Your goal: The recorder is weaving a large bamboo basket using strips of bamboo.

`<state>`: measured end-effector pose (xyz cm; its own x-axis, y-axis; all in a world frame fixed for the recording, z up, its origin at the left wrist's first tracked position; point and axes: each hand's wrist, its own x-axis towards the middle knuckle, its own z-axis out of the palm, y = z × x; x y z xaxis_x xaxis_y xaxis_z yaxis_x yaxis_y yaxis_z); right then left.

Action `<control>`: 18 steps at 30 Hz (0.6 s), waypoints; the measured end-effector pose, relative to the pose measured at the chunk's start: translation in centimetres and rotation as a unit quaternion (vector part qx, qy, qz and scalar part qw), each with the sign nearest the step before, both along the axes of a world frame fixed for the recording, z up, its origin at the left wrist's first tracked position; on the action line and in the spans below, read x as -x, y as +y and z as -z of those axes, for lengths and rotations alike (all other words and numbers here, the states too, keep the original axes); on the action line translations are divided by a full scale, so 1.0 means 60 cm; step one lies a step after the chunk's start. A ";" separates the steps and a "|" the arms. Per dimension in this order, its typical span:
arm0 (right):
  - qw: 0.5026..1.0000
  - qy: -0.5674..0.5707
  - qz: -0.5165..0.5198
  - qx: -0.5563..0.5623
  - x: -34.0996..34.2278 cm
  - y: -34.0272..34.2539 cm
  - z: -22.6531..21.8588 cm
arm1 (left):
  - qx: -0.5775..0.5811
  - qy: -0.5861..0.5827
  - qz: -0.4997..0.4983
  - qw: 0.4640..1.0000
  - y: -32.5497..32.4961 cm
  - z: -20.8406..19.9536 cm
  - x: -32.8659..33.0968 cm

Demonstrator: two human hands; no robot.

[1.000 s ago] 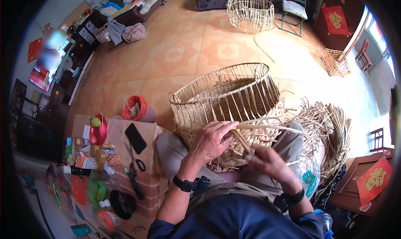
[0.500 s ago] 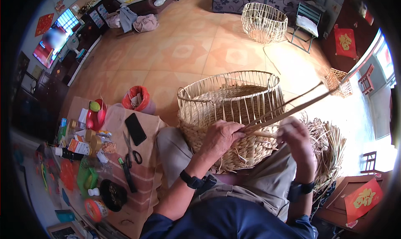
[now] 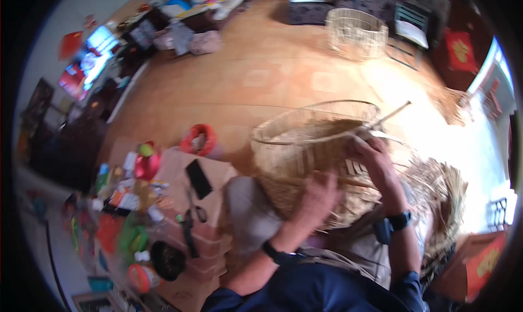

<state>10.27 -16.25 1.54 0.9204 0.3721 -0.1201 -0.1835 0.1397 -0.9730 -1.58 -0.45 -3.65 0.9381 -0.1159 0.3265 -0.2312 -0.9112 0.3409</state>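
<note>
A round straw basket (image 3: 291,197) sits tilted between my knees, its lower wall densely woven and its upper wall of bare upright stakes below a thin rim. My right hand (image 3: 375,156) is at the right side of the rim, its fingers closed on a dry straw strand (image 3: 396,113) whose end sticks up to the right. My left hand (image 3: 321,191) is against the front wall near the top of the weave. Motion smears its fingers, so their grip is unclear.
A bundle of loose straw (image 3: 449,203) lies beside my right leg. On the left stands a cloth-covered table with scissors (image 3: 197,209), a phone (image 3: 199,179), a black bowl (image 3: 168,259) and jars. Beyond are a red-lined bin (image 3: 198,140), another basket frame (image 3: 357,35) and a chair (image 3: 411,31).
My right hand has moved up and inward to the rim, and the long strands no longer stretch far right. My left hand has shifted lower on the wall. The whole view has swung left.
</note>
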 end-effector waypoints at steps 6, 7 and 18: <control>0.966 -0.215 -0.075 0.125 -0.010 -0.009 0.005 | -0.314 -0.045 -0.064 0.946 -0.079 0.031 -0.007; 0.948 -0.235 -0.052 0.210 -0.002 -0.006 -0.009 | -0.320 -0.054 -0.076 0.943 -0.075 0.003 -0.005; 0.752 -0.447 -0.049 0.482 0.035 0.021 0.039 | -0.009 -0.034 0.041 0.999 -0.024 0.070 -0.037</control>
